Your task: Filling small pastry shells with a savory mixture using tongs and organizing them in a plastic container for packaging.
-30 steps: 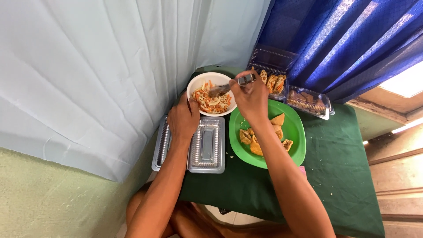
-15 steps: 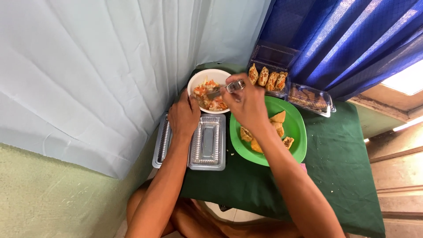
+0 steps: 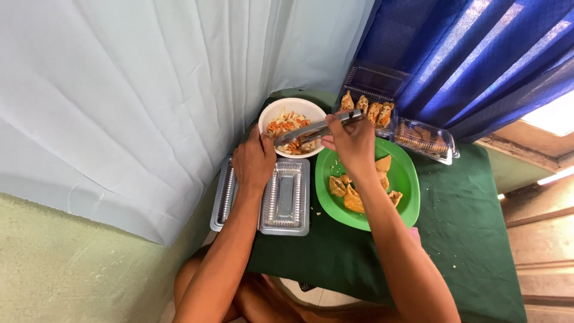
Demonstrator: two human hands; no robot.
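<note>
I see the right hand (image 3: 353,140) gripping metal tongs (image 3: 311,130), now dipped lower into the white round bowl of shredded salad (image 3: 292,122); the left hand (image 3: 254,162) rests flat on the clear plastic tray (image 3: 286,197) beside it.

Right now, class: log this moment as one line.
right hand: holds tongs over white bowl | left hand: on clear container | green plate: pastries

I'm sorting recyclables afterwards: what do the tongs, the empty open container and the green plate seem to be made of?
Tongs: likely bare metal, grey and shiny. Empty container: thin clear plastic, ribbed and glinting. Green plate: probably plastic or melamine, smooth with a uniform colour.
</note>
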